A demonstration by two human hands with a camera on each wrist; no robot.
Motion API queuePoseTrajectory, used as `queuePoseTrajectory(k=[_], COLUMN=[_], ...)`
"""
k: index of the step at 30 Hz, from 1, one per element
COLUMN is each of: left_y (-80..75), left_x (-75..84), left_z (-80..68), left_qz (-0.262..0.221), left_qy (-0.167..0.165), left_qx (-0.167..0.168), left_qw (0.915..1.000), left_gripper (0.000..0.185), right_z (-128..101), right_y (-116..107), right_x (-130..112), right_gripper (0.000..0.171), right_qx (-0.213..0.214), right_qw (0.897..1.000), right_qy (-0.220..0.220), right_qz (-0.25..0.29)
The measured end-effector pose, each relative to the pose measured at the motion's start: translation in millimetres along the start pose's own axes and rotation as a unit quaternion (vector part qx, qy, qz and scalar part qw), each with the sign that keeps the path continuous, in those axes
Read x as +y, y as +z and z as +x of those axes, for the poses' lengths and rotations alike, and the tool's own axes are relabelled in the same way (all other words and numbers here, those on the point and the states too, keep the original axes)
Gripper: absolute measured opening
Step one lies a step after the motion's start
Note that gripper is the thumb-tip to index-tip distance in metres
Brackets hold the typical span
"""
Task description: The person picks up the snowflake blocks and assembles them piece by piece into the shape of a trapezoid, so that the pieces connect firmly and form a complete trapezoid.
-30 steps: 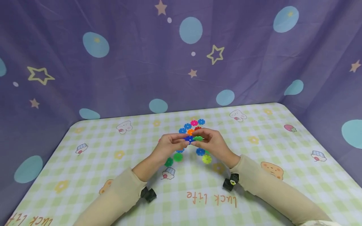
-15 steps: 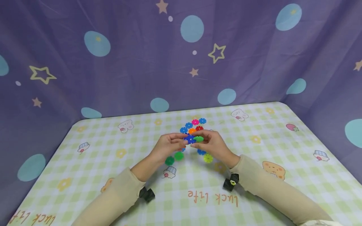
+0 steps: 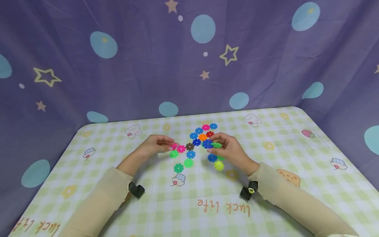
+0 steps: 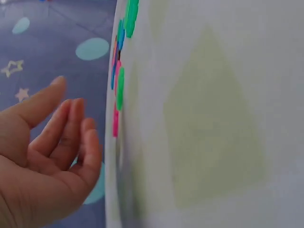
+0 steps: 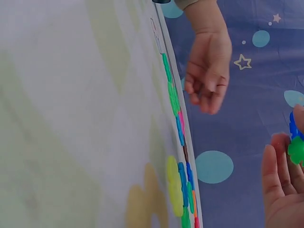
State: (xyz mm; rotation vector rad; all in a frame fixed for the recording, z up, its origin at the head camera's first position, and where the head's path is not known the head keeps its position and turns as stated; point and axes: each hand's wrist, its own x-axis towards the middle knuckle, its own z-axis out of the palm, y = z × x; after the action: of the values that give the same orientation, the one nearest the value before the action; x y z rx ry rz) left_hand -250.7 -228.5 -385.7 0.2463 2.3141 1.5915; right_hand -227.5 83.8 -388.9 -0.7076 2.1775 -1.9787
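Observation:
My right hand [image 3: 229, 144] pinches a blue snowflake disc [image 3: 207, 144], with a green snowflake disc [image 5: 297, 149] meeting it at the edge. Both discs are held up over the table. My left hand [image 3: 155, 144] hovers left of a pink disc [image 3: 181, 149]; in the left wrist view its loosely bent fingers [image 4: 71, 133] have nothing between them. Flat on the cloth lies an arrangement of notched discs, among them a brown one [image 3: 189, 146], a dark blue one [image 3: 196, 142] and an orange one [image 3: 202, 137]. My right hand hides part of the arrangement's right side.
A checked tablecloth [image 3: 160, 204] with printed cartoons covers the table. Behind it hangs a purple curtain [image 3: 133, 85]. A yellow disc [image 3: 219, 165] and a teal disc [image 3: 178, 168] lie at the arrangement's near ends. Each wrist bears a black camera.
My left hand has let go of the blue disc and moved left, uncovering pink and brown discs. My right hand has moved slightly right, keeping hold of the blue and green discs.

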Motion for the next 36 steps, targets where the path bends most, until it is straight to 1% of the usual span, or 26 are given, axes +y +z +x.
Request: queuePoseTrajectory(k=[4,6,12,15,18,21,25,31,36], left_y=[-5.4,-6.6,-8.4,-7.8,-6.3,-5.2,-5.0,-4.5,-2.8], left_x=[-7.5,-9.4,-13.8,-15.3,-15.7,-15.8,-16.6,-14.2,-10.3], left_z=[2.1,2.5,4.2,5.8,7.3,8.6,8.8,6.6,4.9], left_qz=[0.064,0.092,0.124,0.136,0.146,0.151,0.157,0.177,0.199], left_qy=[0.01,0.022,0.055,0.069,0.076,0.077,0.071,0.062,0.058], left_qx=[-0.048,-0.061,-0.072,-0.076,-0.075,-0.072,-0.072,-0.083,-0.095], left_qw=[0.9968,0.9936,0.9882,0.9854,0.9834,0.9829,0.9825,0.9789,0.9737], left_gripper=[0.031,0.031,0.032,0.032,0.031,0.03,0.029,0.03,0.032], right_z=[0,0,0,1,0,0,-1,-2,-3], right_y=[0,-1,-3,-4,-5,-5,-6,-6,-5], right_x=[0,-1,-1,0,1,2,2,3,3], right_gripper=[0.028,0.029,0.033,0.031,0.024,0.019,0.018,0.022,0.025], right_qx=[-0.001,-0.005,-0.003,-0.009,-0.02,-0.031,-0.038,-0.024,-0.01], right_qw=[1.0,1.0,0.999,1.0,1.0,0.999,0.999,0.998,0.999], right_qy=[0.007,0.012,0.017,0.017,0.014,0.006,-0.004,-0.006,-0.007], right_qz=[0.004,0.001,-0.03,-0.022,-0.001,0.014,0.038,0.06,0.052])
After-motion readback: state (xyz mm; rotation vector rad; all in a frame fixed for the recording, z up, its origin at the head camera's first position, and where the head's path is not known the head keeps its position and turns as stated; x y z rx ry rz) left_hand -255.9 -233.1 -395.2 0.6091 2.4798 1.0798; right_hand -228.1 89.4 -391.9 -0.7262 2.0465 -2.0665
